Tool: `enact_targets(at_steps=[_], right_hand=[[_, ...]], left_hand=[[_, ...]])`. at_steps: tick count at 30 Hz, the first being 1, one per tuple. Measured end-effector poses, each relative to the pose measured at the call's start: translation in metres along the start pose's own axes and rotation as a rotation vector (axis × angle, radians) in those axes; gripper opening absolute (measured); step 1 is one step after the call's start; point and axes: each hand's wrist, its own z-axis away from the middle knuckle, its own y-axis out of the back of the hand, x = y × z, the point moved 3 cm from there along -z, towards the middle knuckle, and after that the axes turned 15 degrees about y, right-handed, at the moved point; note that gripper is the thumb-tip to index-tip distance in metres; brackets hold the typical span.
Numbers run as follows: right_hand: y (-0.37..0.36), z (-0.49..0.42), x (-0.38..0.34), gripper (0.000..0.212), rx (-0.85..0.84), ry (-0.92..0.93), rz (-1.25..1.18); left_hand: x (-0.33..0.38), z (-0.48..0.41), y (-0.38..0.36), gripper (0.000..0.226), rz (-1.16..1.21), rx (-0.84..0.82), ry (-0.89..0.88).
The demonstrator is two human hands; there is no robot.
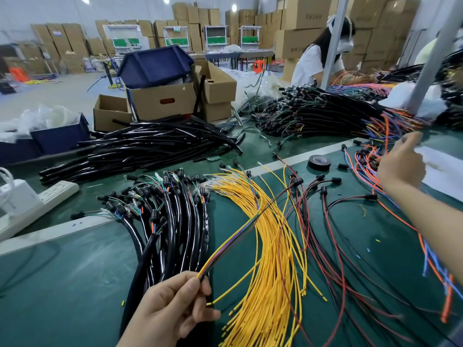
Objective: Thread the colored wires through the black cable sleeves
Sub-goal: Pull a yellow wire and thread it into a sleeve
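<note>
Status: partway through, with much stock outstanding.

Done: a batch of sleeved assemblies (175,221) lies on the green worktop (62,284) left of centre. Each is a black sleeve with coloured wire ends and black connectors showing at its far end. A larger heap of similar looms (325,113) sits at the back of the worktop, near a second person (318,61). I cannot tell whose output that heap is.

In hand: the left hand (172,304) pinches a small bundle of mixed wires (238,236) between thumb and fingertips at its near end. The bundle includes yellow, blue, red and green strands. It runs up and to the right over the loose stock and is not in any sleeve. The right hand (400,166) is raised over the orange and blue wires (370,171) at the right, seen from the back with the fingers partly extended. Whether it has hold of a wire cannot be determined.

Outstanding: a thick fan of yellow wires (270,246) and the red and dark leads (325,234) beside it are all unsleeved, as are the orange and blue wires. A sizeable pile of empty black sleeves (150,146) waits well behind the finished batch.

Judgement: the current bundle seems to be at the gathering stage. No sleeve has been picked up for it.
</note>
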Motion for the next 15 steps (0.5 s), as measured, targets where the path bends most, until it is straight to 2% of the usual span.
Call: enact_targets(at_steps=[3,5,7,10,13,15], right_hand=[[0.022,-0.016,-0.037,0.033,0.182,-0.046,-0.230],[0.041,-0.026,-0.074,0.027,0.311,-0.011,-0.495],[0.067,-0.035,-0.113,0.015,0.369,0.062,-0.723],[0.098,-0.042,-0.162,0.008,0.315,0.061,-0.982],[0.119,-0.030,-0.201,0.029,0.220,-0.056,-1.379],[0.130,-0.008,-0.224,0.036,0.089,-0.110,-1.679]], left_hand=[[0.000,0.000,0.001,0.025,0.024,0.015,-0.006],[0.001,0.000,-0.002,0.025,0.066,0.022,0.001],[0.002,0.001,-0.004,0.026,0.128,0.026,0.007],[0.004,0.002,-0.006,0.026,0.180,0.023,0.012],[0.004,0.002,-0.007,0.025,0.188,-0.005,-0.005],[0.004,0.001,-0.008,0.027,0.184,-0.044,-0.029]])
